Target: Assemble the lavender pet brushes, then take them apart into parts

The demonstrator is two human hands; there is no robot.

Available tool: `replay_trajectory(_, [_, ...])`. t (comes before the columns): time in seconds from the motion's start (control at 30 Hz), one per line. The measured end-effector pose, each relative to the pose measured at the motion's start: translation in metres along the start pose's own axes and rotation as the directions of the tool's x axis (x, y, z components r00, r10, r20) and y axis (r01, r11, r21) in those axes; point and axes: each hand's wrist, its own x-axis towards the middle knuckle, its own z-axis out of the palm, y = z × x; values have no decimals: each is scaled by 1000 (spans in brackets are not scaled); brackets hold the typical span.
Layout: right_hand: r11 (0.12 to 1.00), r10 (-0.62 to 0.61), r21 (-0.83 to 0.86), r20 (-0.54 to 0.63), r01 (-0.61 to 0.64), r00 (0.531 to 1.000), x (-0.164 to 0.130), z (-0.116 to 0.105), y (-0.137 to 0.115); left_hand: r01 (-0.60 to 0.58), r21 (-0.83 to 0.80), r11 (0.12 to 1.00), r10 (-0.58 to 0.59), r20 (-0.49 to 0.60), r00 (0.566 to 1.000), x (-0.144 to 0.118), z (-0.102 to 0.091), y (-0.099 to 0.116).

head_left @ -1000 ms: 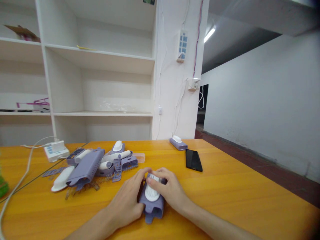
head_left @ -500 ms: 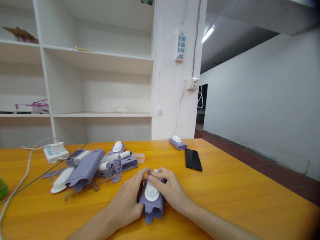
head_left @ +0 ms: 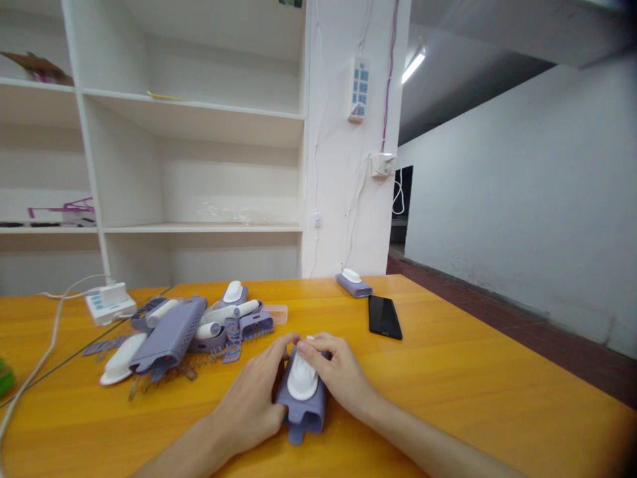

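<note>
Both hands meet at the lower middle of the frame: the left hand [head_left: 251,405] wraps around the left side of a purple case [head_left: 302,406] lying on the orange table [head_left: 448,398], and the right hand [head_left: 338,375] grips its right side, fingertips pressing on the white insert [head_left: 302,380] seated in the case's top. Both hands are closed on the case; how hard they press is hard to judge from this angle. To the left of the hands lies a pile of loose purple and white parts [head_left: 189,328], and a black phone [head_left: 384,317] rests just above and right of them, with a finished purple piece [head_left: 353,284] beyond it near the pillar. A white power strip [head_left: 109,302] sits at the far left, its cable trailing down the table. If the insert goes in crooked, the uneven push could jam it or let the case skid toward the phone.
</note>
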Motion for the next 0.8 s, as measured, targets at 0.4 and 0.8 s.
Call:
replay_trajectory(0.4, [951, 274, 211, -222, -228, 936, 35, -50, 46, 61, 73, 995, -64, 36, 997, 0, -1, -1])
replay_trajectory(0.8, [965, 228, 157, -112, -210, 967, 35, -57, 56, 341, -500, 797, -332, 110, 937, 14, -22, -15])
